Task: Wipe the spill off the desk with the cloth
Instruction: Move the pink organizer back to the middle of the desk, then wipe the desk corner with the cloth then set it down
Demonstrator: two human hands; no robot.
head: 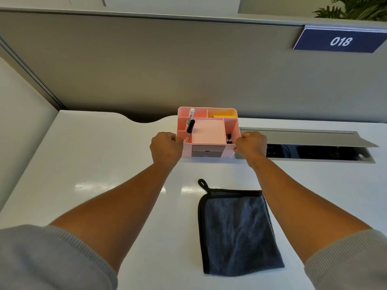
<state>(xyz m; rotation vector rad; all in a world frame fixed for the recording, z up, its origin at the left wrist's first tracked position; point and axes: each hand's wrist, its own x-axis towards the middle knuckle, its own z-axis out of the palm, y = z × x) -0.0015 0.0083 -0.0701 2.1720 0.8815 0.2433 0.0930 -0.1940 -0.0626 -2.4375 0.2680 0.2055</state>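
Both hands are closed on the pink organizer point(209, 132): the left hand point(166, 146) is clamped on its left wall, the right hand point(250, 146) on its right wall. The cloth point(236, 233) is left flat on the desk point(94, 164), between the forearms, near the front edge, and is not touched. No spill can be clearly made out on the white surface. If the organizer is tilted while it is moved, the marker point(190, 124) may be thrown out. The cloth may also be dragged by a forearm.
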